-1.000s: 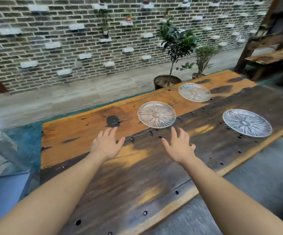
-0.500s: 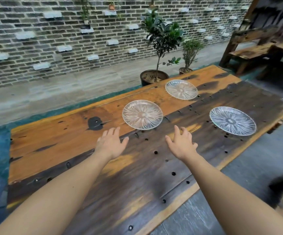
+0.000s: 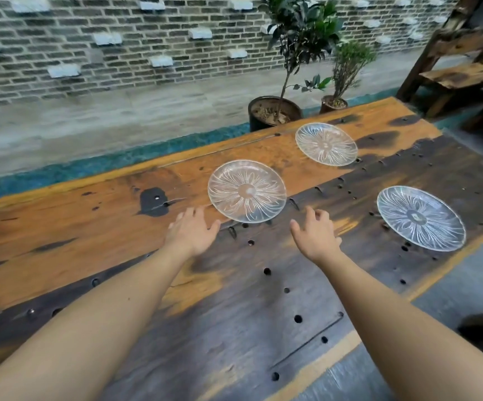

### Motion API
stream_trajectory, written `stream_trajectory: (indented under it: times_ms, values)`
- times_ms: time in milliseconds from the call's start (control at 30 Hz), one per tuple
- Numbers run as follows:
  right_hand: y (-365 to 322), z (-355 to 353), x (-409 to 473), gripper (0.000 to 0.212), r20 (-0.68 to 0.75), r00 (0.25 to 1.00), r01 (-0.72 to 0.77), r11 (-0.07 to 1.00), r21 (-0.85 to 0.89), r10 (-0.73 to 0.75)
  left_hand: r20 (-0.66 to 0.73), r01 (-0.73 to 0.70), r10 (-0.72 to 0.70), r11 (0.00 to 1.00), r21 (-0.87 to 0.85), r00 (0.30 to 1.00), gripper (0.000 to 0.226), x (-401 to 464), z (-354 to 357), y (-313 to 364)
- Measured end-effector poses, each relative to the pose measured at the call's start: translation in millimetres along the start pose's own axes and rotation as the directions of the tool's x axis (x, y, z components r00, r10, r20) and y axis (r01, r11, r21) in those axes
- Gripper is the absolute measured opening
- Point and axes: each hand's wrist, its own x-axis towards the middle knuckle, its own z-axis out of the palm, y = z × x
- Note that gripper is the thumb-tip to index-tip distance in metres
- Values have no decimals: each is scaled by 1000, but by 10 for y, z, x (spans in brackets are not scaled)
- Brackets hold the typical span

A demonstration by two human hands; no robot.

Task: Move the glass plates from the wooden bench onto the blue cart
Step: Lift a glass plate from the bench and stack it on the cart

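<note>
Bare left hand [image 3: 191, 233] open, palm down, empty, fingers just beside near rim of middle glass plate [image 3: 247, 191]. Right hand [image 3: 315, 235] likewise open, empty, near same plate's right side. Second glass plate [image 3: 326, 144] toward desk [image 3: 60, 227] far edge. Third glass plate [image 3: 420, 217] near right front edge. Potted plants [image 3: 275, 112] beyond far edge.

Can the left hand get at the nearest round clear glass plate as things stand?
Probably yes. The open left hand hovers just short of the nearest round clear glass plate, thumb almost at its rim, and only bare wooden bench lies between.
</note>
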Motion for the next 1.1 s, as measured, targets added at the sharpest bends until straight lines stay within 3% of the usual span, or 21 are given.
stream_trajectory:
  times_ms: [333,567,867,1100]
  values:
    - [226,369,1438,56,151,988,-2,994,105,-14,85,191,-191,982,9,978,67,940,432,349]
    - [365,763,2210,51,224,974,-43,988,148,9,107,302,-293,950,-79,950,54,1581,776,364]
    - [367,1160,2650,37,110,993,26,981,193,-48,34,392,-391,911,-128,920,38,2039,977,356]
    - [351,1295,2836,33,74,997,2,971,237,-21,-10,494,-525,806,-326,851,25,2312,1060,234]
